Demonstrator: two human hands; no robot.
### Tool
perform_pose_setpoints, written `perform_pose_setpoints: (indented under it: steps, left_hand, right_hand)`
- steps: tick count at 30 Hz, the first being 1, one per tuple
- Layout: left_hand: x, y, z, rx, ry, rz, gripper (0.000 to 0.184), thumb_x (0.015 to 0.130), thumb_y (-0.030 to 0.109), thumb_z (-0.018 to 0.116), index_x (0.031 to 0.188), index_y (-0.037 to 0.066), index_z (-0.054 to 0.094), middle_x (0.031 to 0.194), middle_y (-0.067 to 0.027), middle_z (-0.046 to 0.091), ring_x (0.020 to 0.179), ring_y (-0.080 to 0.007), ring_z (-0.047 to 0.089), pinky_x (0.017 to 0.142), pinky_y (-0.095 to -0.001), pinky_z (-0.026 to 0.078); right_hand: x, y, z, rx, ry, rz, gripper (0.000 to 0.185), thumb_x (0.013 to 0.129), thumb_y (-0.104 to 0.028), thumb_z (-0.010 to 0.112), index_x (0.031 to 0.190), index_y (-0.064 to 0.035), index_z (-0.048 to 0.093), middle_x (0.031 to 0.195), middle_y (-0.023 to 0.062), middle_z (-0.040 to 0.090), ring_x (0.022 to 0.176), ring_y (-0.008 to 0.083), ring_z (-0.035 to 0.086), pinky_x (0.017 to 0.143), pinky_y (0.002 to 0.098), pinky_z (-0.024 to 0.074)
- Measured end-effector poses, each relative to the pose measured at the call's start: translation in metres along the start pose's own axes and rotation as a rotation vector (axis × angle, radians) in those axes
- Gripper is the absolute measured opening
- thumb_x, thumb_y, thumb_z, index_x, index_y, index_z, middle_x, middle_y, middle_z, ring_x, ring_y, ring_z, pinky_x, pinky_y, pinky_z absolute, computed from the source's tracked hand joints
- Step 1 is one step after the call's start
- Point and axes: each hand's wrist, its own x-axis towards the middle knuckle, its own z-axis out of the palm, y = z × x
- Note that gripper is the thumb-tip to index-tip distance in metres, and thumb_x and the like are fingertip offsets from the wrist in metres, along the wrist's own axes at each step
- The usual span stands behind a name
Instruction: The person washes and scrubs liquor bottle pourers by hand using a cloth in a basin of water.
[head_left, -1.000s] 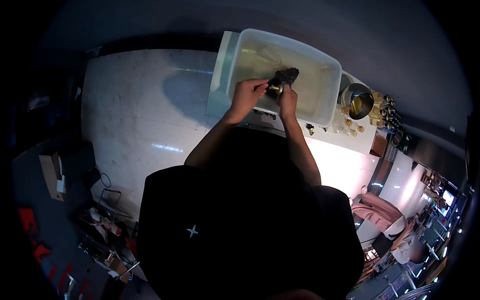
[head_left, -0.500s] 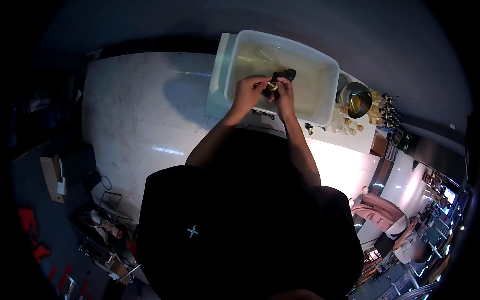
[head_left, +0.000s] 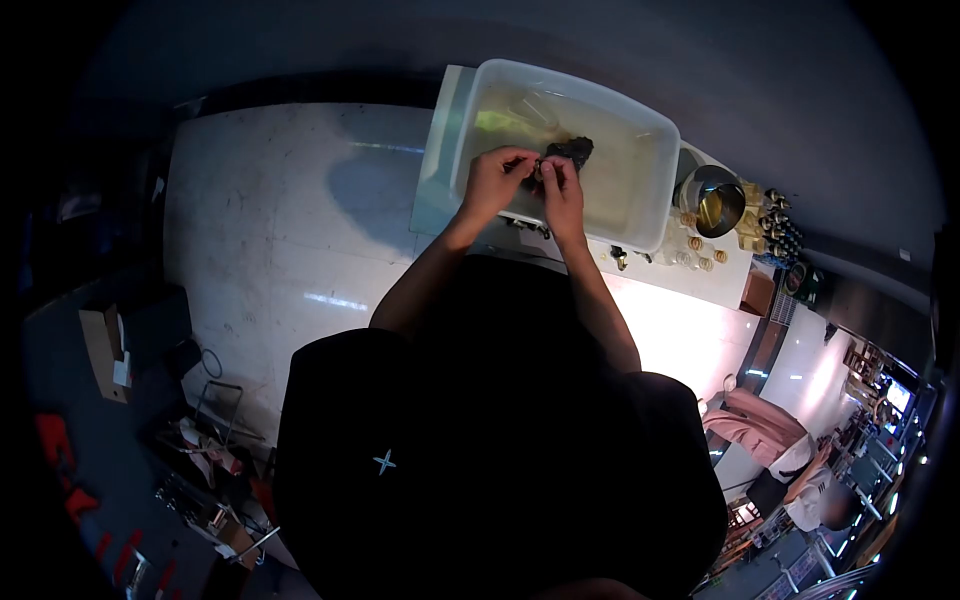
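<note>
A white plastic tub (head_left: 655,205) holds cloudy, yellowish liquid. Over its near side, my left hand (head_left: 493,183) and my right hand (head_left: 562,193) meet with fingers pinched together around a small brass-coloured part (head_left: 541,171), mostly covered by the fingertips. Just beyond the fingers lies a dark crumpled item (head_left: 572,151) in the tub. Small dark and brass fittings (head_left: 619,257) sit on the table along the near edge of the tub.
Right of the tub stand a metal bowl (head_left: 718,202), ring-shaped parts (head_left: 695,243) and rows of small fittings (head_left: 778,230). The white table (head_left: 290,200) extends left. A person in pink (head_left: 758,428) is at the lower right, and a cardboard box (head_left: 103,350) is at the far left.
My right hand has shifted left and its fingers have closed in against my left hand's. The brass-coloured part, plainer to see before, is now mostly covered.
</note>
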Motion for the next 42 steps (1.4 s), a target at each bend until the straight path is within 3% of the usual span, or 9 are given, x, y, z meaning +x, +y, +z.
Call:
perform_pose_setpoints:
  steps: [9, 12, 15, 24, 27, 30, 33, 39, 42]
  left_hand:
    - [0.0, -0.004, -0.001, -0.214, -0.027, -0.035, 0.028, 0.091, 0.0, 0.066, 0.119, -0.002, 0.066, 0.106, -0.0096, 0.071, 0.096, -0.0135, 0.067, 0.083, -0.0264, 0.054]
    - [0.001, -0.006, -0.002, -0.332, -0.023, -0.086, 0.031, 0.09, -0.001, 0.067, 0.121, -0.002, 0.064, 0.111, -0.0104, 0.07, 0.1, -0.0145, 0.067, 0.086, -0.0277, 0.055]
    - [0.0, -0.009, -0.002, -0.422, -0.022, -0.168, 0.035, 0.089, -0.001, 0.069, 0.123, -0.002, 0.064, 0.112, -0.0107, 0.07, 0.102, -0.0149, 0.066, 0.088, -0.028, 0.054]
    - [-0.007, -0.022, 0.013, -0.408, 0.083, -0.109, 0.023, 0.09, 0.004, 0.071, 0.11, 0.0, 0.061, 0.105, -0.0083, 0.068, 0.101, -0.0154, 0.066, 0.084, -0.0274, 0.053]
    - [-0.01, -0.015, 0.012, -0.435, 0.128, -0.19, 0.019, 0.092, 0.005, 0.068, 0.108, 0.003, 0.059, 0.104, -0.0075, 0.068, 0.099, -0.0149, 0.066, 0.083, -0.0276, 0.053]
    - [-0.008, -0.014, 0.007, -0.476, 0.182, -0.227, 0.018, 0.095, 0.006, 0.065, 0.11, 0.005, 0.056, 0.107, -0.0077, 0.066, 0.101, -0.0159, 0.065, 0.083, -0.03, 0.055]
    - [-0.008, -0.017, 0.001, -0.556, 0.23, -0.203, 0.017, 0.097, 0.006, 0.062, 0.112, 0.006, 0.055, 0.111, -0.0081, 0.063, 0.103, -0.0171, 0.064, 0.082, -0.0337, 0.057]
    - [-0.003, -0.024, -0.004, -0.662, 0.304, -0.209, 0.014, 0.098, 0.003, 0.057, 0.112, 0.005, 0.054, 0.111, -0.0076, 0.056, 0.103, -0.0171, 0.06, 0.083, -0.0357, 0.058]
    - [-0.004, -0.021, -0.002, -0.543, 0.229, -0.172, 0.019, 0.096, 0.0, 0.057, 0.114, 0.005, 0.054, 0.112, -0.0073, 0.056, 0.101, -0.0165, 0.06, 0.086, -0.0333, 0.056]
  right_hand:
    - [0.006, 0.006, 0.003, -0.013, -0.019, -0.072, 0.02, 0.105, -0.028, 0.053, 0.109, -0.0086, 0.053, 0.091, 0.0011, 0.057, 0.076, 0.0089, 0.053, 0.065, 0.0241, 0.0452]
    - [0.005, 0.001, 0.002, 0.145, -0.066, 0.138, 0.02, 0.105, -0.031, 0.052, 0.107, -0.0108, 0.053, 0.09, 0.0002, 0.059, 0.073, 0.008, 0.054, 0.062, 0.0229, 0.0423]
    - [0.006, 0.006, 0.002, 0.168, -0.07, 0.132, 0.02, 0.105, -0.032, 0.051, 0.106, -0.0124, 0.052, 0.09, 0.0001, 0.061, 0.071, 0.0079, 0.056, 0.059, 0.022, 0.0412]
    - [0.006, 0.02, 0.003, -0.068, 0.058, -0.077, 0.021, 0.106, -0.027, 0.05, 0.108, -0.0064, 0.054, 0.099, 0.003, 0.057, 0.091, 0.0092, 0.052, 0.08, 0.0266, 0.0472]
    - [0.015, 0.041, 0.001, -0.045, 0.175, -0.112, 0.018, 0.104, -0.024, 0.053, 0.105, -0.0059, 0.056, 0.095, 0.0027, 0.06, 0.085, 0.0094, 0.055, 0.076, 0.0258, 0.0483]
    - [0.014, 0.038, -0.004, 0.295, 0.211, 0.159, 0.017, 0.102, -0.022, 0.057, 0.106, -0.0061, 0.059, 0.088, 0.002, 0.063, 0.077, 0.0099, 0.058, 0.071, 0.0251, 0.0492]
    - [0.013, 0.036, -0.006, 0.094, 0.188, 0.145, 0.017, 0.1, -0.022, 0.061, 0.104, -0.006, 0.062, 0.083, 0.0015, 0.065, 0.069, 0.0102, 0.06, 0.066, 0.0245, 0.0492]
    - [0.007, 0.005, 0.004, 0.171, 0.165, 0.254, 0.029, 0.101, -0.031, 0.058, 0.095, -0.0038, 0.064, 0.081, 0.0038, 0.067, 0.068, 0.011, 0.06, 0.064, 0.0256, 0.049]
    - [0.01, 0.007, 0.003, 0.168, -0.015, 0.333, 0.037, 0.103, -0.037, 0.053, 0.091, -0.0036, 0.064, 0.075, 0.0039, 0.064, 0.065, 0.0112, 0.059, 0.063, 0.0265, 0.0476]
